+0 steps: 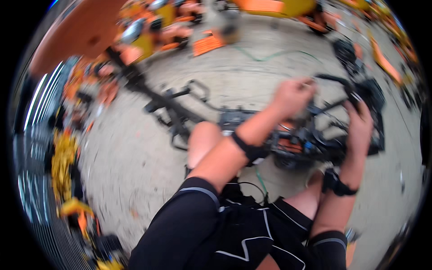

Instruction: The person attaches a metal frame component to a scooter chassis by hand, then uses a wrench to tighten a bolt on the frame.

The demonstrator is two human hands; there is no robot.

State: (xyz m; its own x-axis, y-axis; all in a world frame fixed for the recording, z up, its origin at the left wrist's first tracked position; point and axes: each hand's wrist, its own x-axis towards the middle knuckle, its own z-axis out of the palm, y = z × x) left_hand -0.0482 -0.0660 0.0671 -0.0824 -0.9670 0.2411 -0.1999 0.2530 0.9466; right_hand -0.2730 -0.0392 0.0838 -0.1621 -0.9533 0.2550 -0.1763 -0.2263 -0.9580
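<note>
A black vehicle frame (175, 110) lies across the floor before my knees, with a dark mechanical assembly (288, 144) at its right end. Over that assembly is my left hand (292, 96), its fingers curled into a pinch. Blur hides what they hold, if anything. My right hand (360, 123) is closed around a black bar (352, 93) that rises from the assembly's right side. A large smooth orange panel (81, 33) fills the upper left, close to the frame's far end. Motion smears both hands.
Orange and yellow vehicles and parts crowd the far side, including a yellow body (274, 6). An orange slatted piece (208, 43) lies near a thin green cord (265, 58) on the concrete floor (130, 166). Yellow parts (65, 157) are piled along the left. Black parts (346, 51) stand beyond my right hand.
</note>
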